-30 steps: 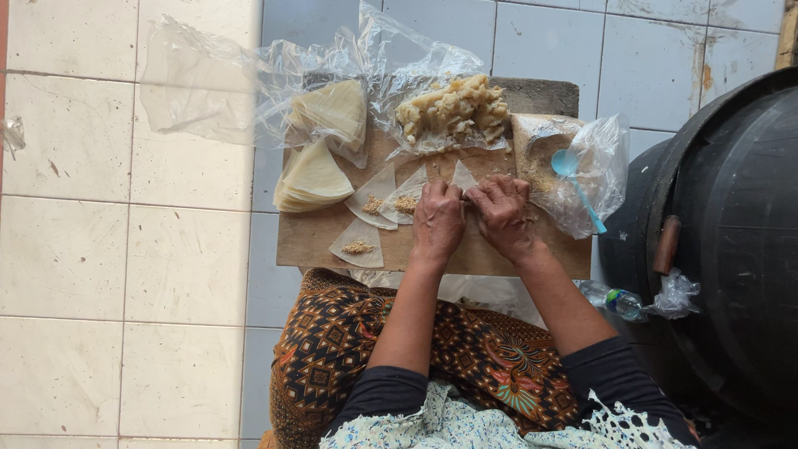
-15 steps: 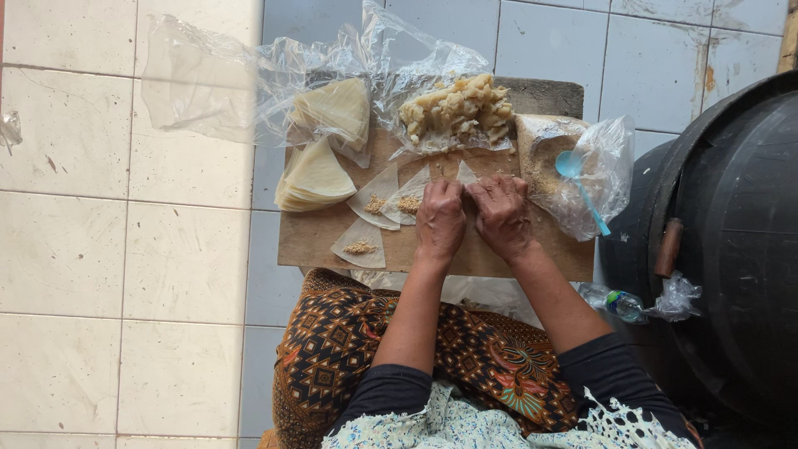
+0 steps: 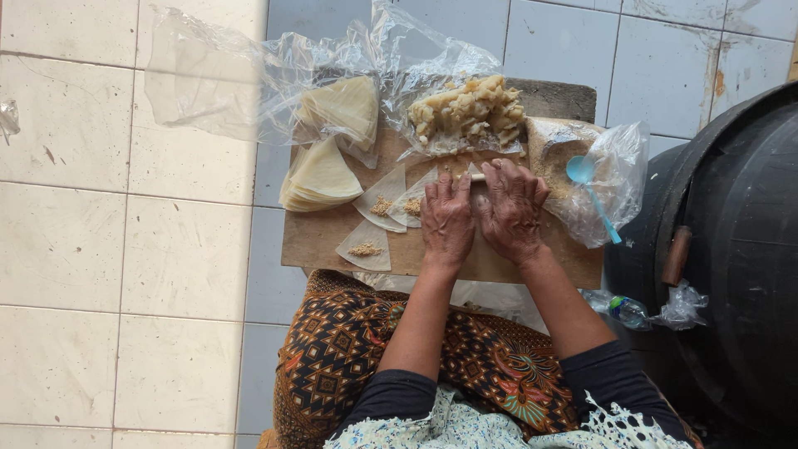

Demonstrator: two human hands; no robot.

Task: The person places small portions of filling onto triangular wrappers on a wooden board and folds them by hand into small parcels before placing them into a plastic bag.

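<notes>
My left hand [image 3: 447,220] and my right hand [image 3: 509,209] lie palm-down side by side on a wooden board [image 3: 320,239], fingers pressed over a thin pale wrapper [image 3: 476,175] that peeks out between them. To the left of my hands lie triangular wrappers with small heaps of crumbly filling [image 3: 381,204], one more nearer the board's front edge [image 3: 365,248]. A stack of plain triangular wrappers [image 3: 319,175] sits at the board's left end.
Crumpled clear plastic [image 3: 249,75] holds more wrappers [image 3: 345,106] and a pile of pale mashed chunks [image 3: 467,112]. A bag of brownish crumbs with a light blue spoon [image 3: 586,176] sits right. A large black drum [image 3: 731,249] stands at right. Tiled floor around.
Both hands have flattened and slid a little forward over the wrapper, fingers now stretched out on it. The other things lie where they were.
</notes>
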